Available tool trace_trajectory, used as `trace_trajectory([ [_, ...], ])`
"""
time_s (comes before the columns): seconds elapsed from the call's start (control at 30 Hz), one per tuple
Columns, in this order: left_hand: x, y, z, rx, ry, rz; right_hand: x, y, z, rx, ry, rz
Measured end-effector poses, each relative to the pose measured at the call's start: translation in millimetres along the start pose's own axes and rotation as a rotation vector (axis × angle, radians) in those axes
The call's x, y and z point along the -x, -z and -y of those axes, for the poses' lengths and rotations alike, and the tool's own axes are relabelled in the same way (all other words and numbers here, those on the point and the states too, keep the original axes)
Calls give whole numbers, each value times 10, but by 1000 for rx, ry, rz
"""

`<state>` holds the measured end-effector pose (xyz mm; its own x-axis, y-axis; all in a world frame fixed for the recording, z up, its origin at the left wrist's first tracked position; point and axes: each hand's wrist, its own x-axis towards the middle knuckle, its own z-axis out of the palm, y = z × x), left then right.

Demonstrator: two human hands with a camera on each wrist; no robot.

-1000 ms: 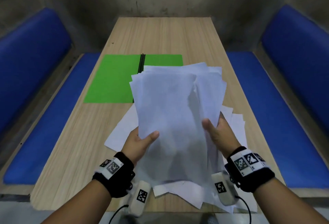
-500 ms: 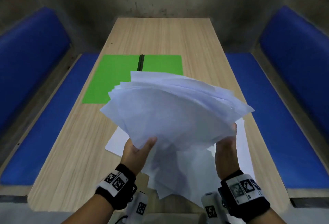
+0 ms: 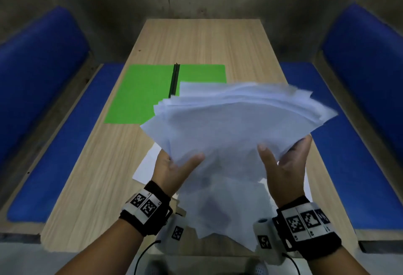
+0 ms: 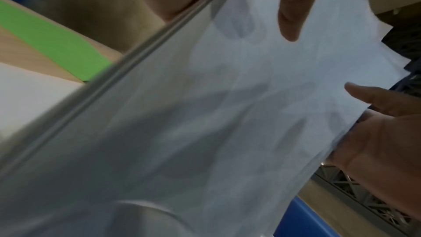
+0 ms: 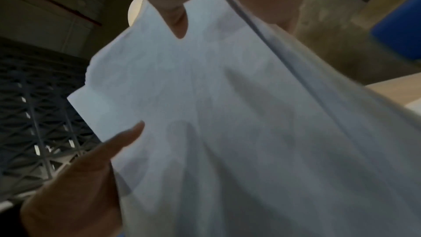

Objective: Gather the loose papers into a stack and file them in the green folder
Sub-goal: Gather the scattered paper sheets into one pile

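A loose, fanned stack of white papers (image 3: pixel 235 126) is held in the air over the near half of the table. My left hand (image 3: pixel 185 165) grips its near left edge, thumb on top and fingers hidden underneath. My right hand (image 3: pixel 283 159) holds the near right edge, thumb on top and fingers under the sheets. The green folder (image 3: pixel 148 93) lies open and flat on the table, beyond and left of the stack, with its dark spine (image 3: pixel 174 80) upright in the view. In the left wrist view, the papers (image 4: pixel 227 114) fill the frame.
At least one more white sheet (image 3: pixel 146 170) lies on the wooden table (image 3: pixel 196 41) below the stack. Blue bench seats (image 3: pixel 65 143) run along both long sides of the table. A grey wall closes the far end.
The stack has tipped from upright to nearly flat and has swung to the right, its sheets fanning out. Both hands have moved with it and keep their hold.
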<state>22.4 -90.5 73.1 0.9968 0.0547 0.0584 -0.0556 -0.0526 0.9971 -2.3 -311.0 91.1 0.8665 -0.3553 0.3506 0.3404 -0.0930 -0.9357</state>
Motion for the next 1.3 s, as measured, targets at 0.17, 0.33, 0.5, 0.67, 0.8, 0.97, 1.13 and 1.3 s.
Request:
trace_trajectory([
  [0.17, -77, -12, 52, -17, 43, -45, 35, 50, -318, 214, -196, 142],
  [0.33, -153, 19, 83, -60, 46, 85, -69, 133, -390, 302, -248, 37],
  [0.5, -203, 327, 491, -299, 232, 51, -204, 565, -511, 364, -426, -185],
  [0.67, -169, 375, 853, -401, 659, -88, -64, 846, -681, 399, -685, -233],
  [0.8, -179, 135, 917, 29, 891, -365, 32, 824, -919, 394, -850, -209],
  [0.97, -317, -136, 1033, 234, 1007, -508, 87, 812, -1062, 470, -931, -165],
  [1.13, -337, -269, 956, 189, 1010, -350, 73, 799, -1060, 505, -986, -124],
  [1.3, -393, -344, 814, -250, 794, -38, 49, 772, -953, 494, -1010, -117],
])
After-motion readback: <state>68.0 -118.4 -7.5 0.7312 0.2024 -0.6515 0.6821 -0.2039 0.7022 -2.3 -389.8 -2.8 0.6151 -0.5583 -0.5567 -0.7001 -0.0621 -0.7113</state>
